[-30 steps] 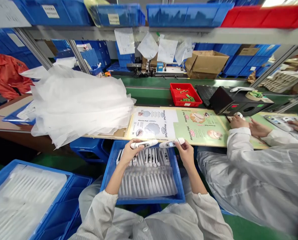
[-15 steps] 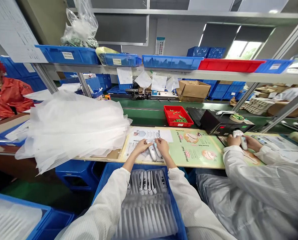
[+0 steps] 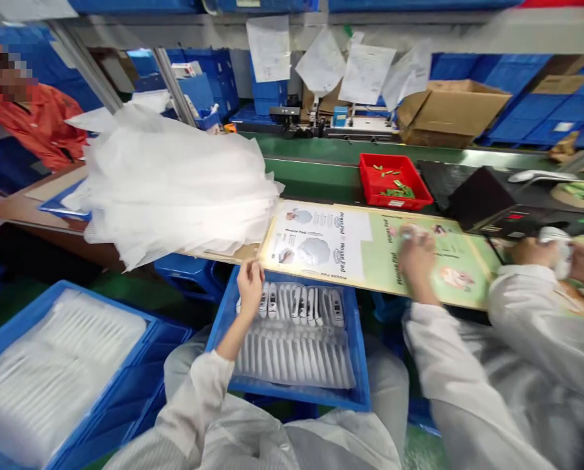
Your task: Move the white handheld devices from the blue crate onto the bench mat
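My left hand (image 3: 251, 282) is above the back left corner of a blue bin (image 3: 365, 365), its fingers pinched together. Whatever they hold, if anything, is hidden. Below it, white handheld devices (image 3: 299, 303) with small dark displays stand in a row inside the bin. A frosted plastic liner (image 3: 292, 356) with ridged slots fills the front of the bin. My right hand (image 3: 418, 258) reaches over the green printed sheet (image 3: 375, 258) on the bench. Motion smears its fingers, and a pale shape at their tips cannot be made out.
A pile of white translucent sheets (image 3: 184, 183) covers the bench's left. Behind the printed sheets is a red tray (image 3: 394, 196) with small green pieces. A co-worker's hands (image 3: 534, 251) hold a white device beside a black box (image 3: 502, 202). Another blue bin (image 3: 149, 326) stands lower left.
My hands have parted from the white devices they held together over the bench. The left moved down to the bin and the right moved rightward. The view has tilted down.
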{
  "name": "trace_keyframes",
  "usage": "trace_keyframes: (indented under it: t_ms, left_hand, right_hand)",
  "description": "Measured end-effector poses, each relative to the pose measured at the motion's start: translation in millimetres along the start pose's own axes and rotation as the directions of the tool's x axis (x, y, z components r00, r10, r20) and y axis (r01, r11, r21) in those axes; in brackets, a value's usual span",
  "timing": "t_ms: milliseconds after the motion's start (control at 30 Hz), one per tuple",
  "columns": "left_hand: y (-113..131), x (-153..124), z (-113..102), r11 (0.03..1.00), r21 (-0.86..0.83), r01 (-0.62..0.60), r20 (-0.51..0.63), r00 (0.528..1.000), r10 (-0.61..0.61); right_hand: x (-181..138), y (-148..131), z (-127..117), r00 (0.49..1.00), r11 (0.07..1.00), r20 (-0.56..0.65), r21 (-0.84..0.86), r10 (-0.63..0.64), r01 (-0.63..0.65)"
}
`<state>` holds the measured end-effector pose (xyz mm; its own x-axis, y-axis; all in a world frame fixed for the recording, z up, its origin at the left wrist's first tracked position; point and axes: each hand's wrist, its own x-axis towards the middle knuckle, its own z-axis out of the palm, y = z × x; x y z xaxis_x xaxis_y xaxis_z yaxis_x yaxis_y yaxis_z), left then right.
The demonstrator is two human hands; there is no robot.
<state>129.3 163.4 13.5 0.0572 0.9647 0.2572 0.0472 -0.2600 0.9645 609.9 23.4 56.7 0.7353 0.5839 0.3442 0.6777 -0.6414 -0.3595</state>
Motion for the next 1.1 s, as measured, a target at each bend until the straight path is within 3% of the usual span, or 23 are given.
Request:
trace_keyframes:
  t_ms: [67, 133, 200, 300, 333, 367, 400, 433, 500, 567, 633, 700, 767, 833, 933, 1033, 1100]
  left_hand:
    - [-19.5, -32.3, -30.2, 0.991, 0.114, 0.066, -0.027, 0.998, -0.063]
    - [-46.9, -51.5, -44.2, 0.956, 0.279, 0.094, 0.108, 0.986, -0.128]
    - [-76.9, -56.2, -47.2, 0.896, 0.443, 0.013, 0.333, 0.926, -0.178]
    - [-113.6, -45.3, -43.5, 0.796, 0.562, -0.224, 0.644, 0.722, -0.251]
    - [-121.7, -39.0, -41.1, 0.773, 0.560, -0.299, 0.715, 0.646, -0.267]
    - [-127.5, -32.1, -37.8, 0.759, 0.544, -0.359, 0.768, 0.578, -0.276]
    - [-131.0, -24.9, -33.4, 0.753, 0.522, -0.400, 0.807, 0.519, -0.284]
    - [-132.4, -18.1, -27.9, 0.754, 0.501, -0.425, 0.834, 0.469, -0.290]
    - [-130.6, -7.5, -15.0, 0.756, 0.479, -0.446, 0.864, 0.394, -0.315]
    - [-124.9, -4.7, -4.8, 0.742, 0.496, -0.452, 0.861, 0.371, -0.349]
    - [-118.2, -12.0, -3.5, 0.717, 0.534, -0.448, 0.835, 0.414, -0.362]
    - [-112.1, -29.7, -13.5, 0.698, 0.596, -0.396, 0.774, 0.514, -0.369]
    - [-105.7, -55.1, -32.4, 0.709, 0.654, -0.263, 0.665, 0.646, -0.374]
    - [-96.3, -84.0, -55.7, 0.747, 0.656, -0.107, 0.556, 0.738, -0.383]
    - [-72.6, -123.3, -87.8, 0.821, 0.568, 0.058, 0.441, 0.821, -0.362]
    - [-39.2, -143.1, -104.5, 0.897, 0.407, 0.171, 0.315, 0.896, -0.314]
    - [-15.8, -138.7, -103.7, 0.933, 0.298, 0.200, 0.248, 0.928, -0.278]
  right_hand:
    - [45.8, 60.3, -5.0, 0.997, 0.997, 0.048, -0.049, 0.062, -0.060]
    - [64.2, 84.7, -7.9, 1.000, 0.998, -0.022, -0.069, -0.004, 0.002]
    - [42.0, 70.1, -10.9, 0.970, 0.988, -0.188, -0.001, -0.153, 0.155]
    - [-59.1, 1.4, -0.5, 0.843, 0.837, -0.352, 0.225, -0.407, 0.499]
    - [-100.9, -25.8, 10.4, 0.793, 0.736, -0.275, 0.298, -0.543, 0.608]
    - [-141.1, -52.3, 24.9, 0.690, 0.613, -0.123, 0.366, -0.713, 0.700]
    - [-177.0, -76.8, 42.1, 0.540, 0.516, 0.079, 0.439, -0.838, 0.736]
    - [-206.6, -98.2, 61.1, 0.455, 0.512, 0.239, 0.471, -0.858, 0.718]
    - [-244.3, -129.6, 100.1, 0.312, 0.519, 0.443, 0.496, -0.841, 0.696]
    - [-257.5, -146.5, 134.3, 0.223, 0.516, 0.548, 0.470, -0.807, 0.716]
    - [-256.6, -153.4, 159.3, 0.137, 0.467, 0.606, 0.429, -0.784, 0.773]
    - [-251.9, -154.9, 173.9, 0.082, 0.407, 0.629, 0.393, -0.773, 0.825]
    - [-250.5, -153.3, 178.7, 0.067, 0.374, 0.619, 0.382, -0.783, 0.845]
    - [-256.2, -149.5, 175.0, 0.081, 0.391, 0.604, 0.401, -0.793, 0.828]
    - [-276.5, -143.1, 154.1, 0.196, 0.532, 0.620, 0.418, -0.759, 0.736]
    - [-293.5, -138.8, 112.6, 0.402, 0.671, 0.551, 0.473, -0.731, 0.571]
    - [-289.1, -137.9, 76.3, 0.530, 0.679, 0.434, 0.562, -0.729, 0.474]
